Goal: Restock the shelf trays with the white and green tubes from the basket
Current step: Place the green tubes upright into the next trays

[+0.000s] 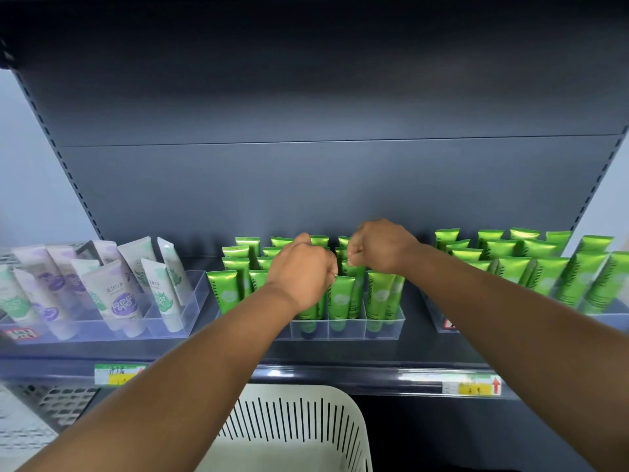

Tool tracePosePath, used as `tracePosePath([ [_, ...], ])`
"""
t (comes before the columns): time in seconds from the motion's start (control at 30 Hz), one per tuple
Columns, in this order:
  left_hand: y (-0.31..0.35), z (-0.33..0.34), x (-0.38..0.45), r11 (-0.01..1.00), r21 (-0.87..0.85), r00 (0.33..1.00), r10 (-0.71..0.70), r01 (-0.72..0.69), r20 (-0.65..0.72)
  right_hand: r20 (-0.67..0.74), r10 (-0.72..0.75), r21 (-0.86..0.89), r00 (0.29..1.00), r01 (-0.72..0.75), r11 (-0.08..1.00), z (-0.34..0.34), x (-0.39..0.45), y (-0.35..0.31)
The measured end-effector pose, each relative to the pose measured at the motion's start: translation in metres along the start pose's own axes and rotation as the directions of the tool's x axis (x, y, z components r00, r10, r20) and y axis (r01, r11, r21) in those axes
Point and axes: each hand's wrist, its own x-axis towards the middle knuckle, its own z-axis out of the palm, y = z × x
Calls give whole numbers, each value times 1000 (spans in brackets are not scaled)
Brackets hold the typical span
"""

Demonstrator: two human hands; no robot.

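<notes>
Overhead, the dark shelf (340, 349) has a tall open back panel above the stock, so there is free room above the tube tops. Three clear trays sit on it: the left tray (190, 301) with white tubes (112, 294), the middle tray (384, 323) and the right tray (439, 321), cut off by the frame edge, both with green tubes (342, 296). Their counts are hard to make out, since rows overlap. Below the shelf lip, the white slotted basket (306, 427) is partly hidden by an arm. Both hands hover over the middle tray with curled fingers: the left hand (303, 270) and right hand (381, 247) each close down among tube tops, but what either grip holds I cannot tell. Two price tags (471, 388) line the shelf edge.
</notes>
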Motion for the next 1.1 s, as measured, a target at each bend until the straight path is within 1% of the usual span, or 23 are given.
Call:
tracePosePath([
  [0.2,3,1,4,999,3,999,-33,33,8,-3,17,-110,1000,-17,994,-3,2,5],
  [0.33,9,1,4,1000,-2,1000,-24,24,-4,-35,17,-81,999,-20,996,-1,1,6],
  [0.57,17,1,10,1000,7,1000,-14,14,-4,-65,-30,-55,997,26,998,-2,1,5],
  [0.77,16,5,12,999,12,999,-30,30,24,-33,-42,-52,999,40,998,2,3,5],
  [1.1,13,5,17,998,4,996,-64,64,60,-27,-34,-36,999,33,999,3,3,8],
])
